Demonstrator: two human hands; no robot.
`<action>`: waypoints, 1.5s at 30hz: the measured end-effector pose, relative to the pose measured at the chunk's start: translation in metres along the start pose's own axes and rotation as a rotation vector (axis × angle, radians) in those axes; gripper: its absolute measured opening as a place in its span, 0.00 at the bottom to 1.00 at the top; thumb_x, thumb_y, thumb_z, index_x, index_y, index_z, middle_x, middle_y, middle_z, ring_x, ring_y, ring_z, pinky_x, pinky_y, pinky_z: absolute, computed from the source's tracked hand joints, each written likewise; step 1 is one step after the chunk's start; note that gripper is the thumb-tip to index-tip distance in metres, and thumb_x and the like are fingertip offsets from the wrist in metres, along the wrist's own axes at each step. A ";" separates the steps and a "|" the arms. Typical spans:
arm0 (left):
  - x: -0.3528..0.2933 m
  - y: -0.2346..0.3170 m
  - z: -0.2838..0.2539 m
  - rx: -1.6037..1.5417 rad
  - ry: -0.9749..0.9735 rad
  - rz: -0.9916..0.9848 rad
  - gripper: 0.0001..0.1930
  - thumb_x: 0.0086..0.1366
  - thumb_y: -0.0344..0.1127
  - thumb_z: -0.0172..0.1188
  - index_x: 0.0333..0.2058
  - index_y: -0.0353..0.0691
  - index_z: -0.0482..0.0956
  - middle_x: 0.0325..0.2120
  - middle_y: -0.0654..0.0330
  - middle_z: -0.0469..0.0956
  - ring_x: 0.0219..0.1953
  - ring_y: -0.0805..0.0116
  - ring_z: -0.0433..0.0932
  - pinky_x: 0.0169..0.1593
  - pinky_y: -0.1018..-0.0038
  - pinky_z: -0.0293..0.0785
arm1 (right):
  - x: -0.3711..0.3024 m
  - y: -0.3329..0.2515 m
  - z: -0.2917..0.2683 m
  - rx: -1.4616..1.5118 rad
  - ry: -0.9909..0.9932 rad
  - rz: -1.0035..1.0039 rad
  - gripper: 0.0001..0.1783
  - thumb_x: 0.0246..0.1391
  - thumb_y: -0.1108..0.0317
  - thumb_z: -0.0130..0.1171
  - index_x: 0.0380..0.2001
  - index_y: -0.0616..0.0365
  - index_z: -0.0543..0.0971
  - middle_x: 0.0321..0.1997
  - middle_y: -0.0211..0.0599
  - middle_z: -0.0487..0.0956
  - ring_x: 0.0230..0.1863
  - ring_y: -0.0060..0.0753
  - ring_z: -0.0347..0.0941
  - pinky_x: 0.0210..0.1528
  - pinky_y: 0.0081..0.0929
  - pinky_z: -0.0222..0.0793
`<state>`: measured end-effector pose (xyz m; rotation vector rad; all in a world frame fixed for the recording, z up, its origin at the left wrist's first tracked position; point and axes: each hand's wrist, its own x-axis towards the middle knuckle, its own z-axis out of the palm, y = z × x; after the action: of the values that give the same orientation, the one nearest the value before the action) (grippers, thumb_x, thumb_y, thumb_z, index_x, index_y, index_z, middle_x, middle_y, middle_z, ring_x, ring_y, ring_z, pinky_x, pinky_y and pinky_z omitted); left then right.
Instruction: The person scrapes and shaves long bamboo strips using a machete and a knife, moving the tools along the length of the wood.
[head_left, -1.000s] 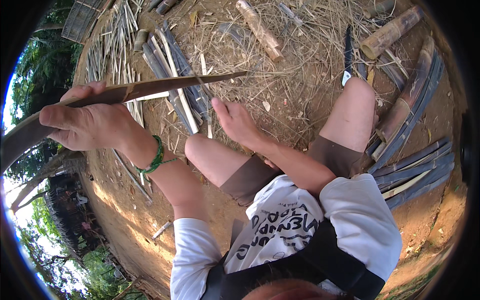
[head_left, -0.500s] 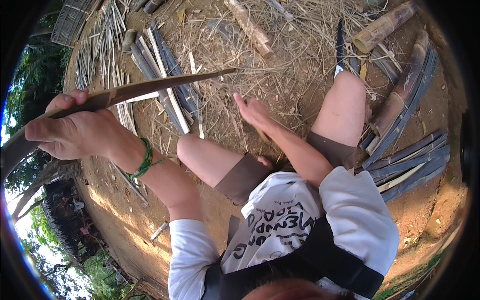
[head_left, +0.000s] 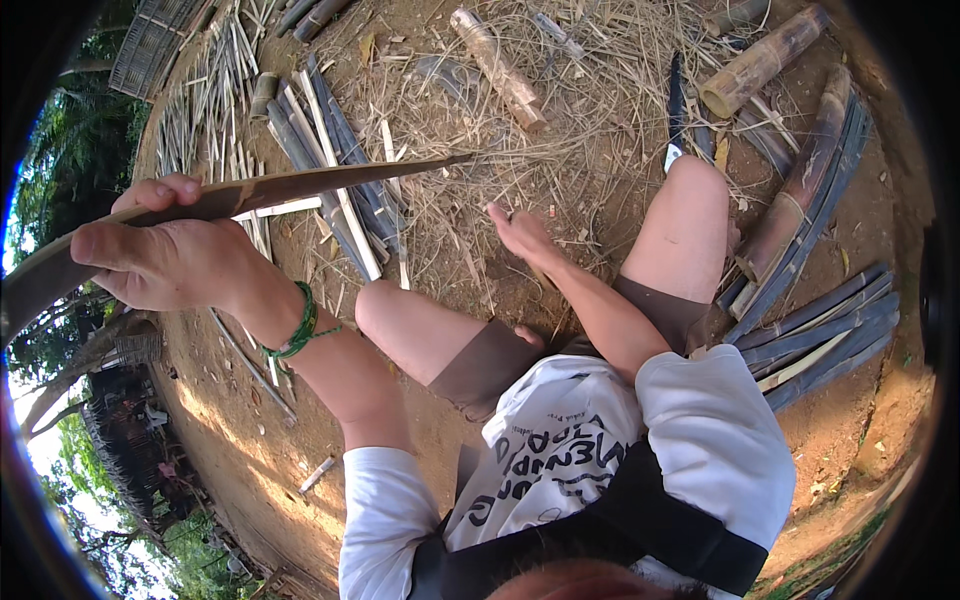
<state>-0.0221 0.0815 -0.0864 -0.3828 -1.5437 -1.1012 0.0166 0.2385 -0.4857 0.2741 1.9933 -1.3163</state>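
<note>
In my left hand [head_left: 165,255] is a long split bamboo strip [head_left: 300,182], dark on its face, raised at my left. My fingers wrap its edge and my thumb lies along it. The strip's thin end points right, over the littered ground in front of my knees. My right hand [head_left: 522,236] is closed between my knees, a little below that thin end and apart from it. A short brown handle [head_left: 543,280] sticks out below the right fist. What lies beyond the fist is too thin to make out.
Bamboo shavings [head_left: 590,120] cover the ground ahead. A peeled bamboo piece [head_left: 500,70] lies among them. Beside my right knee is a dark long blade [head_left: 676,100]. Bamboo poles [head_left: 765,60] and split dark strips [head_left: 830,335] lie right, more strips [head_left: 335,150] left.
My right hand has shifted slightly right and down, a bit farther from the strip's thin end. The left hand and strip have moved slightly right. The whole view has also shifted a little.
</note>
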 end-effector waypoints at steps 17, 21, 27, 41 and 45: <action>0.009 -0.011 -0.024 -0.369 -0.321 -0.224 0.35 0.56 0.80 0.37 0.23 0.49 0.62 0.09 0.64 0.66 0.09 0.71 0.66 0.14 0.77 0.66 | -0.021 -0.005 0.014 0.066 0.177 -0.297 0.48 0.62 0.29 0.39 0.13 0.68 0.74 0.17 0.47 0.75 0.17 0.48 0.70 0.32 0.50 0.69; 0.013 -0.004 -0.029 -0.433 -0.422 -0.211 0.36 0.54 0.82 0.33 0.23 0.51 0.60 0.08 0.65 0.64 0.07 0.73 0.63 0.12 0.79 0.62 | -0.034 -0.014 0.015 0.022 0.286 -0.543 0.49 0.63 0.29 0.38 0.15 0.70 0.76 0.17 0.54 0.76 0.23 0.53 0.76 0.33 0.49 0.70; 0.016 0.002 -0.019 -0.454 -0.447 -0.170 0.35 0.55 0.81 0.36 0.24 0.51 0.60 0.08 0.66 0.64 0.07 0.73 0.64 0.12 0.79 0.65 | 0.027 0.044 0.008 -0.039 0.162 -0.064 0.46 0.64 0.30 0.39 0.13 0.65 0.74 0.14 0.44 0.71 0.20 0.44 0.71 0.30 0.48 0.65; 0.007 -0.008 -0.021 -0.382 -0.293 -0.202 0.20 0.69 0.57 0.55 0.39 0.44 0.72 0.25 0.57 0.77 0.28 0.63 0.75 0.42 0.66 0.75 | 0.029 0.069 0.006 -0.014 0.034 0.146 0.51 0.63 0.30 0.39 0.61 0.75 0.65 0.33 0.56 0.82 0.37 0.47 0.81 0.45 0.43 0.74; 0.017 0.017 0.011 -0.493 -0.107 -0.494 0.10 0.71 0.37 0.55 0.36 0.35 0.69 0.34 0.56 0.77 0.35 0.64 0.73 0.47 0.66 0.70 | 0.023 0.049 0.006 0.095 0.079 0.073 0.46 0.63 0.31 0.40 0.44 0.74 0.78 0.24 0.45 0.79 0.28 0.39 0.78 0.39 0.42 0.75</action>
<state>-0.0211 0.0935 -0.0631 -0.4035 -1.4858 -1.8876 0.0286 0.2505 -0.5377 0.4459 1.9695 -1.3741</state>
